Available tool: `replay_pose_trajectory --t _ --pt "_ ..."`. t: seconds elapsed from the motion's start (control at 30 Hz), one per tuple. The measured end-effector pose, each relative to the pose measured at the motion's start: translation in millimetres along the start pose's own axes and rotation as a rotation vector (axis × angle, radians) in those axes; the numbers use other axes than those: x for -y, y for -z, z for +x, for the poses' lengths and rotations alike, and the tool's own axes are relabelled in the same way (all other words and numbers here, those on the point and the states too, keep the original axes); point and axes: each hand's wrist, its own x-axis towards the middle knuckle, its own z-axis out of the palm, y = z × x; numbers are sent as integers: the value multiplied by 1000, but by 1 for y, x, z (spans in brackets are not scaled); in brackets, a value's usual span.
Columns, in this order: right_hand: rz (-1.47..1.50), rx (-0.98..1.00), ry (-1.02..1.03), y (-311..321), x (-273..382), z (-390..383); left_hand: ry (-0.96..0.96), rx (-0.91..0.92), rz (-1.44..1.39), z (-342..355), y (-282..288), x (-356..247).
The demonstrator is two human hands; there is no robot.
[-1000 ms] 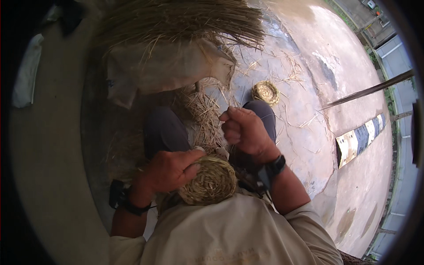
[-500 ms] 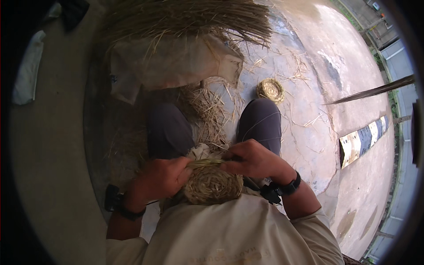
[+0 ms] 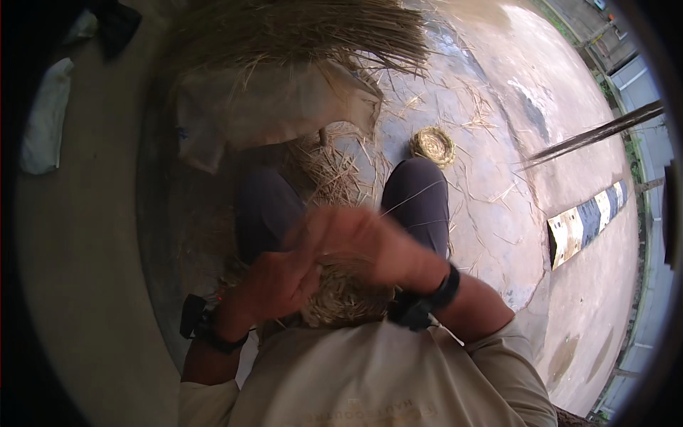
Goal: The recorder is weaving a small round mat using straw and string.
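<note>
In my lap lies a round woven straw piece, partly hidden by my hands. My left hand has curled fingers holding the left side of it. Over its top edge, my right hand is smeared by motion, reaching leftward close to my left hand; whether it holds anything is unclear. A thin strand runs above my right hand across my knee. Each wrist wears a black band with a small device.
A small straw basket sits on the pale floor beyond my right knee. Ahead are a straw bundle, a beige sack and loose straw. A striped strip lies at the right, a white sack at far left.
My right hand dropped from near the right knee to the woven piece, then rose slightly and swung leftward over it in a blur. My left hand stayed at the piece's left side.
</note>
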Motion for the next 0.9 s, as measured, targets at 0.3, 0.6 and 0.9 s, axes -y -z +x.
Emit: replay_pose_trajectory --t 0.3,0.6,0.9 --pt "-332 430 -21 -42 -3 -36 204 4 -345 -7 8 14" --pt "-498 -83 -326 46 76 -95 438 -176 -309 -12 4 32" --pt "-848 -1431 -390 121 172 -241 492 -472 -144 -26 39 62"
